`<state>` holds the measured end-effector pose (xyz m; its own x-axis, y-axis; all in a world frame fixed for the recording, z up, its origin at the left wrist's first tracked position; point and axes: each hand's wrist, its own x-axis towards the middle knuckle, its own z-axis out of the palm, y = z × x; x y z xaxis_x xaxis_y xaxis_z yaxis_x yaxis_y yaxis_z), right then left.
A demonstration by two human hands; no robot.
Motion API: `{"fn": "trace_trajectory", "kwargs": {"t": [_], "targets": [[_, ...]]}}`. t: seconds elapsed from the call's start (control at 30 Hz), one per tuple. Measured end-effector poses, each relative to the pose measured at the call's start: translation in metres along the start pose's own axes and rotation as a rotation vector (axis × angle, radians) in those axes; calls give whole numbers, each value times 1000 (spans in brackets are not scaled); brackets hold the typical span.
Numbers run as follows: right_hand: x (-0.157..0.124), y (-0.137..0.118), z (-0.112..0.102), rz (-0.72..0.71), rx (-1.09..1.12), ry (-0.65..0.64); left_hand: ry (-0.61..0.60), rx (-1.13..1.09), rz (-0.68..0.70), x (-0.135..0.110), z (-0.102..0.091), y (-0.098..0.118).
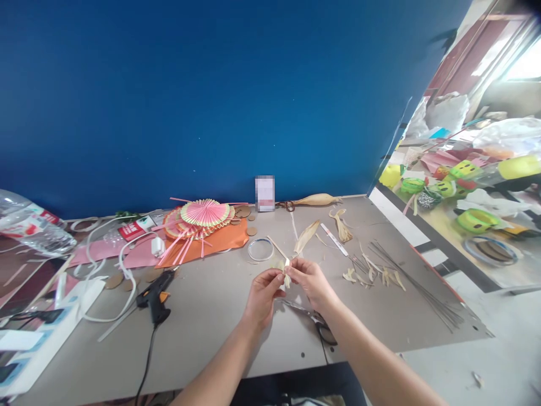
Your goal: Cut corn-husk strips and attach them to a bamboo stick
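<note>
While both forearms reach in from the lower edge of the head view, the left hand (262, 292) and the right hand (311, 283) meet above the surface (203, 344), close together. The grip of each is pinched at the fingertips on a small pale strip (288, 277), which sits between the two hands; its exact folds are too small to make out. A thin stick (276, 248) slants up and leftward from the fingers. Scissors (325, 331) with black handles lie partly hidden below the right hand. Beyond the hands are a dry husk (306, 237) and, to its left, a clear ring-shaped roll (249, 249). Pale scraps (372, 273) and thin dark rods (426, 290) lie to the right. Over to the left rest a black glue gun (158, 301), a pleated paper fan (207, 214) and a white power strip (44, 361).
</note>
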<state>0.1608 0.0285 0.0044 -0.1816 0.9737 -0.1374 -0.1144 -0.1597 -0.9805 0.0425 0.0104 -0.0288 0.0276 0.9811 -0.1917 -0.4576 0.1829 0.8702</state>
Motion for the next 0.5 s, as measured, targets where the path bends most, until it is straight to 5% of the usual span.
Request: {"fn": "trace_trajectory", "kwargs": {"t": [0.3,0.5], "targets": [[-2,5,0,10,32,22,-25,30,5,-3,3,7],[-5,4,-3,188,333,-154,-114,-43,-48,-5,6,11]]}}
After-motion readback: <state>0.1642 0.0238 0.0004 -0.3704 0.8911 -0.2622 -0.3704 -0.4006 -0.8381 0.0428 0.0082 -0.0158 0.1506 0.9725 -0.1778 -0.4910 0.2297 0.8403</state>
